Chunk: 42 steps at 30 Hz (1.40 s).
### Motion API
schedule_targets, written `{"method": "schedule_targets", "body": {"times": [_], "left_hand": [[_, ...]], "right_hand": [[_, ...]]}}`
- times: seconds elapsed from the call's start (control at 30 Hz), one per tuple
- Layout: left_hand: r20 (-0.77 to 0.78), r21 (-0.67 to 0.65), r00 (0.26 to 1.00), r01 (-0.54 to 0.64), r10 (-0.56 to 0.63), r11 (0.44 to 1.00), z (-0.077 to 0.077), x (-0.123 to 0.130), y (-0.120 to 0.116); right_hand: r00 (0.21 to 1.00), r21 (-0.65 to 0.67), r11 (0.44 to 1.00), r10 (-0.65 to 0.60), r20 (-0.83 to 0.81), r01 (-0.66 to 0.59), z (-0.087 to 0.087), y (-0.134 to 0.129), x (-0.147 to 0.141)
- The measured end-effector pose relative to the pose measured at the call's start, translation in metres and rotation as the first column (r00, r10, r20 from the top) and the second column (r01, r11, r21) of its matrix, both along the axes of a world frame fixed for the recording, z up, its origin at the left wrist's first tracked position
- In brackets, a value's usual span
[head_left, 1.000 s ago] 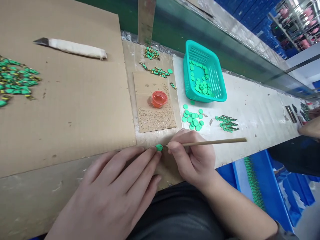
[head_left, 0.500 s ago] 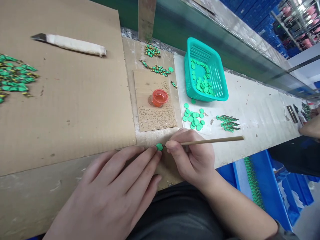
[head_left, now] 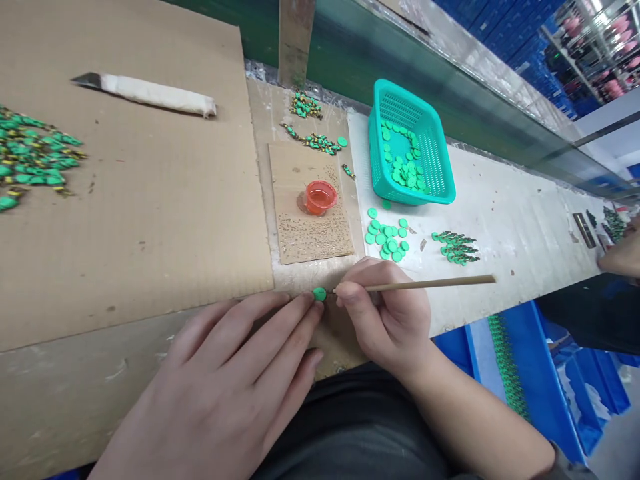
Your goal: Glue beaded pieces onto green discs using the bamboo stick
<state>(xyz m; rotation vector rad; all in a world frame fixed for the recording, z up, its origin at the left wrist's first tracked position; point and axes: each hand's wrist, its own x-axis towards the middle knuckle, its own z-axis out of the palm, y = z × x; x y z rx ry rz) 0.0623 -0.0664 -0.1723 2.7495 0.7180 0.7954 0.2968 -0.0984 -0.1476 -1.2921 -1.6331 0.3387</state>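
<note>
Between my hands, at the bench's front edge, lies a small green disc [head_left: 319, 294]. The fingertips of my left hand [head_left: 235, 373] press on its left side. My right hand [head_left: 383, 310] pinches a thin wooden stick [head_left: 435, 283], whose dark tip points at the disc's right side; whether they touch is too small to tell. Beyond my hands, a red cup [head_left: 321, 198] of liquid stands on a speckled cardboard square [head_left: 313, 237]. Loose green discs [head_left: 387, 239] lie to its right, below a teal basket [head_left: 444, 160] with more discs inside.
A white-wrapped knife [head_left: 157, 95] and a pile of green-black pieces [head_left: 37, 150] lie on the large cardboard [head_left: 175, 200]. More small pieces [head_left: 455, 247] sit right of the discs. Blue bins [head_left: 535, 360] are at the lower right, and a person's arm [head_left: 623, 257] shows at the right edge.
The stick in my right hand has shifted slightly to the right, and its tip is a little farther from the disc's middle. My left hand has barely moved. The view has shifted slightly.
</note>
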Motion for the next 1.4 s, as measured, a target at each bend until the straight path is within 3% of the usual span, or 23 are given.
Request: {"method": "schedule_targets", "body": {"times": [0.47,0.8,1.4], "left_hand": [[0.021,-0.075,0.999,-0.027,0.029,0.997,-0.0039,-0.0045,-0.0035],[-0.006,0.049,1.000,0.020,-0.020,0.999,0.0031,0.0026,0.0025],[-0.012,0.020,1.000,0.005,-0.004,1.000,-0.0016,-0.0005,0.0002]], "right_hand": [[0.998,-0.006,0.999,0.048,0.030,-0.048,0.0020,0.0014,0.0003],[0.999,-0.005,0.999,0.032,0.000,-0.032,0.0018,-0.0012,-0.0004],[0.998,-0.029,0.998,0.052,0.022,-0.052,0.0028,-0.0008,-0.0010]]}}
